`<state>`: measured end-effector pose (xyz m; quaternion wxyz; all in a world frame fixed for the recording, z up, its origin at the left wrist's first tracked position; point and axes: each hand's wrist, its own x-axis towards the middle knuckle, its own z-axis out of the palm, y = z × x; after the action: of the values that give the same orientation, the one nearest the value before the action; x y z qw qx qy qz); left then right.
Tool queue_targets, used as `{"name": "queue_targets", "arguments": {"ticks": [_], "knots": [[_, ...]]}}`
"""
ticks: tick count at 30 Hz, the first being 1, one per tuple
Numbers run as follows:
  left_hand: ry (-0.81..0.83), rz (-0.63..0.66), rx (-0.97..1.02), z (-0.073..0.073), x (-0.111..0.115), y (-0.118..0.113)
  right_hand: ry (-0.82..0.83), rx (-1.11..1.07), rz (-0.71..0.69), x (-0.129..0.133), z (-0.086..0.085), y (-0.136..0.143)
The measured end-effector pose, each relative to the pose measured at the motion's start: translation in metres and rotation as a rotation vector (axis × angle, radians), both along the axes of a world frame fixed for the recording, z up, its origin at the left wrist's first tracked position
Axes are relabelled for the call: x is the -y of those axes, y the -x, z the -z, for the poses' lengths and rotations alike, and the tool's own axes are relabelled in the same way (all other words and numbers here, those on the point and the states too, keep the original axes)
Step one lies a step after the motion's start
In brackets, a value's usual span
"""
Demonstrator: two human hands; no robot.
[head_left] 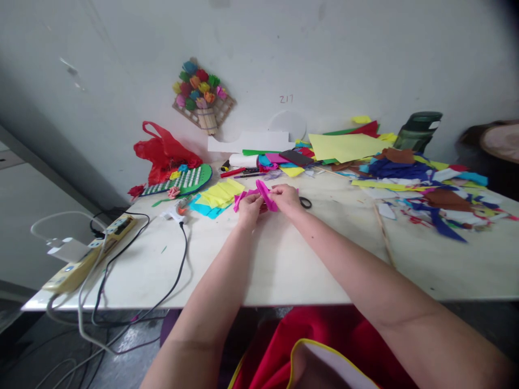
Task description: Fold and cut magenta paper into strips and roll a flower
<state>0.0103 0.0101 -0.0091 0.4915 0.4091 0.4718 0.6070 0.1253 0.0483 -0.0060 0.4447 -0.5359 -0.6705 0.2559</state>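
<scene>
The white table (292,270) extends all around the magenta paper (264,193). Right of that paper sprawls a scrap heap (397,168); behind it leftward, a red bag (162,154); nearer left, a power strip (79,268). Left hand (249,208) and right hand (286,198) both pinch the paper. Just right of it lies a black loop (306,207).

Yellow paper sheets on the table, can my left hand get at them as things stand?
Likely yes: the yellow paper sheets lie uncovered atop blue sheets, just left of your left hand, and nothing tall stands between, though that hand is holding pink paper.
</scene>
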Motion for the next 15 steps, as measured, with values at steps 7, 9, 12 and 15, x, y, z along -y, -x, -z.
{"name": "queue_targets", "arguments": {"ticks": [7, 9, 12, 15], "knots": [[-0.007, 0.036, -0.061, -0.0013, 0.002, -0.0005, 0.085, -0.039, 0.047, 0.0041, -0.0036, 0.0001], [-0.012, 0.047, -0.062, -0.002, 0.0031, -0.0007, 0.087, -0.035, 0.053, 0.0038, -0.0029, 0.0001], [-0.009, 0.049, -0.048, -0.0028, 0.0041, -0.0015, 0.073, -0.03, 0.066, 0.0034, -0.0018, 0.0004], [0.003, 0.036, -0.046, -0.0029, 0.004, -0.002, 0.048, -0.033, 0.067, 0.0036, -0.0015, 0.0008]]}}
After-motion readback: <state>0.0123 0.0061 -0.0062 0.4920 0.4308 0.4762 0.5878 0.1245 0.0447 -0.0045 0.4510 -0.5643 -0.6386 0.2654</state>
